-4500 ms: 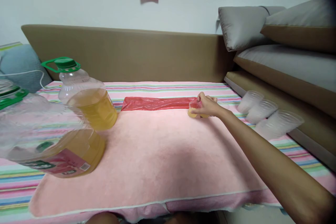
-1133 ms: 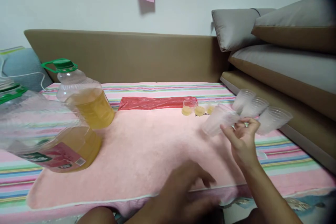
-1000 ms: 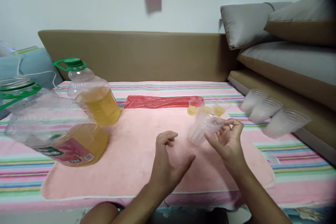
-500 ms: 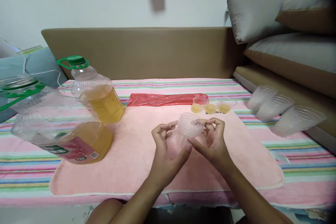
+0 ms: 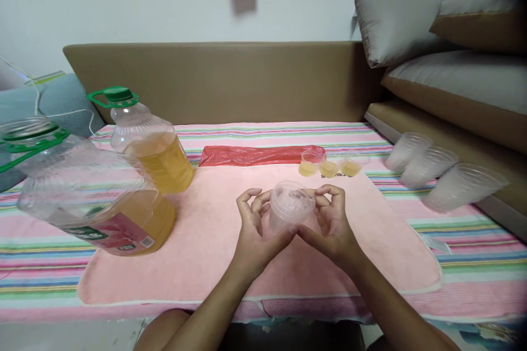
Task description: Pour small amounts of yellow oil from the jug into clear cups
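Note:
A short stack of clear plastic cups [image 5: 291, 203], its rims close together, is between my two hands over the pink mat [image 5: 197, 252]. My left hand [image 5: 256, 233] curls round the left side, fingers behind the rim and thumb in front. My right hand [image 5: 332, 225] closes on the right side in the same way. Both thumb tips meet in front of the cups. Beyond the hands stand three clear cups holding some yellow drink, the left cup [image 5: 308, 164], the middle cup [image 5: 329, 169] and the right cup [image 5: 351, 167].
Two large bottles of yellow drink stand at left, an uncapped near bottle [image 5: 119, 219] and a green-capped far bottle [image 5: 158, 159]. A red plastic bag [image 5: 255, 156] lies at the back. Three cup stacks [image 5: 461, 189] lean at right, beside piled cushions [image 5: 461, 82].
The cup stack has shifted slightly left and turned in my hands. My left fingers have come in against its side, and the thumb tips have drawn together.

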Demonstrator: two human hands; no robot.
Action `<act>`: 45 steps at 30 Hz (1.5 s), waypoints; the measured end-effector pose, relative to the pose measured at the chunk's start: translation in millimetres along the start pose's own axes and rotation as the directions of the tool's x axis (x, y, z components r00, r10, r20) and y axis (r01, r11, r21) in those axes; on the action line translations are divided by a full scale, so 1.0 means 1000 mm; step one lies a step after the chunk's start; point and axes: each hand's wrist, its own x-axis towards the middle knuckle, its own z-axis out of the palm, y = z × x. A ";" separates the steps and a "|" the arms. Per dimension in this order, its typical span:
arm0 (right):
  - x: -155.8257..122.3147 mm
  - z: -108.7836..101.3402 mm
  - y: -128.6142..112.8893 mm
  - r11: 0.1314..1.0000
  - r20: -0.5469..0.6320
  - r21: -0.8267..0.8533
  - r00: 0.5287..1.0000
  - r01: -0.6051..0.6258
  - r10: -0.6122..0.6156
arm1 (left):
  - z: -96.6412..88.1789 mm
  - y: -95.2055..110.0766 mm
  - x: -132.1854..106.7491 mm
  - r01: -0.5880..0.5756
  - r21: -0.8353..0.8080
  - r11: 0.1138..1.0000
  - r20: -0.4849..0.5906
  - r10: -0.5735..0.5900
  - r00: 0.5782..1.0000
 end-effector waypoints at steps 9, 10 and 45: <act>0.001 0.002 -0.006 0.998 0.064 0.050 0.997 -0.049 0.046 | -0.001 0.002 -0.002 0.006 -0.050 0.999 0.043 -0.004 0.999; 0.001 0.003 -0.006 0.997 0.043 0.053 0.998 -0.057 0.055 | -0.001 0.002 -0.002 0.007 -0.059 0.998 0.044 -0.005 0.999; 0.005 -0.019 -0.001 0.993 0.067 -0.093 0.996 0.071 -0.065 | -0.010 -0.010 -0.003 -0.373 0.555 0.743 0.094 0.389 0.916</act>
